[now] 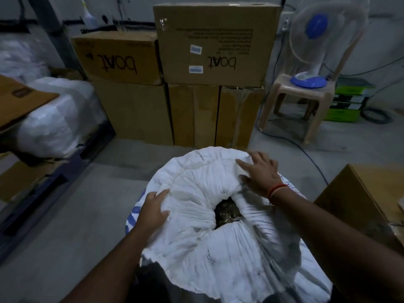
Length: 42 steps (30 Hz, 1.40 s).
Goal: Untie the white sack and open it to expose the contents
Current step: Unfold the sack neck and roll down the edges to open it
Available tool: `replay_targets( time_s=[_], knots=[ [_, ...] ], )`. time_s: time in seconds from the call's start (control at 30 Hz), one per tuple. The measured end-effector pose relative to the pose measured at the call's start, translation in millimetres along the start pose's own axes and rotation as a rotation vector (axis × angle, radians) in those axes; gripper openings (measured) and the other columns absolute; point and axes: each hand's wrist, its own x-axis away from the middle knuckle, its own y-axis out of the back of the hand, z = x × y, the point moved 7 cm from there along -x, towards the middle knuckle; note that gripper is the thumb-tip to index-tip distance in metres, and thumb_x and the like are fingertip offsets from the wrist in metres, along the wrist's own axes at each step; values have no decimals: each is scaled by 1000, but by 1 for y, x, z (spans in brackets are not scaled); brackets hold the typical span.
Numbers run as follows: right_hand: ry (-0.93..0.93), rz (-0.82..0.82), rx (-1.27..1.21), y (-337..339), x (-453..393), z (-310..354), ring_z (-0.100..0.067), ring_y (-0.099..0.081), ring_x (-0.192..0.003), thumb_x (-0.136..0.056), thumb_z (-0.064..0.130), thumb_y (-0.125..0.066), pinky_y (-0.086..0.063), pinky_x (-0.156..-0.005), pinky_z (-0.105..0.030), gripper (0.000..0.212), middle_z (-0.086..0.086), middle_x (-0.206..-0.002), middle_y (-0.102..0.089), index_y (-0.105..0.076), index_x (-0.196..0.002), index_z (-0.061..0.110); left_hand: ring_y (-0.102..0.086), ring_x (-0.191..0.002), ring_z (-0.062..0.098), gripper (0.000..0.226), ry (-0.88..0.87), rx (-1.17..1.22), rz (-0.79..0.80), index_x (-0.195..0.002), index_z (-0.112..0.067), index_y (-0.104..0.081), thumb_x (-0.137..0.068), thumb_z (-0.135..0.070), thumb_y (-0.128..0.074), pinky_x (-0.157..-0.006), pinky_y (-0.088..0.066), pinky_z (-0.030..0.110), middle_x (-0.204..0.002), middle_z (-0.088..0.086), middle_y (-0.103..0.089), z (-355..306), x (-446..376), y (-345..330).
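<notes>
The white sack stands upright on the floor just in front of me, its gathered top spread into wrinkled folds with blue stripes on the sides. A small hole gapes at the centre of the folds and shows dark, shiny contents inside. My left hand lies on the sack's left rim, fingers curled over the fabric. My right hand rests on the far right rim with fingers spread, pressing the cloth; an orange thread band circles its wrist. No tie or string is visible.
Stacked cardboard boxes stand behind the sack. A plastic stool carries a blue-and-white fan at the right, with cables on the floor. Another box sits close at right. White wrapped bundles lie on a rack at left.
</notes>
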Motion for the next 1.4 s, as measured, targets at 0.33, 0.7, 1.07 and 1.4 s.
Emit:
replay_targets(
  time_s=[0.33,0.7,1.07,1.4],
  knots=[
    [-516,-312,-769,22,183,-18,-14,-45,-134,-79,51,-75,-33,-116,-43,43,-15,-139,-52,-70,-117,33,-68,-116,27,60,20,246,-202,-137,-14,-70,-80,-2,-84,-96,-49,28,-133,9,-70,16,22,32],
    [-475,-86,-1171,-11,256,23,14,-60,-111,-76,-10,-80,-44,-80,3,52,-9,-127,-64,-64,-125,-2,-72,-104,33,43,457,1053,-21,-116,-14,-71,-77,-12,-89,-100,-58,47,-119,17,-74,15,159,-33],
    [-644,149,-417,-22,327,-48,-44,-65,-90,-67,27,-56,-51,-72,-35,18,-29,-91,-67,-59,-68,9,-60,-127,44,54,338,133,-338,-144,-10,-62,-92,5,-58,-107,-51,43,-146,23,-55,34,201,21],
    [-608,169,-542,-26,313,-34,-39,-67,-113,-77,-1,-73,-51,-98,-39,35,-23,-117,-73,-74,-112,0,-57,-136,38,66,287,205,-145,-154,-17,-53,-91,-7,-70,-112,-49,39,-154,19,-51,39,183,6]
  ],
)
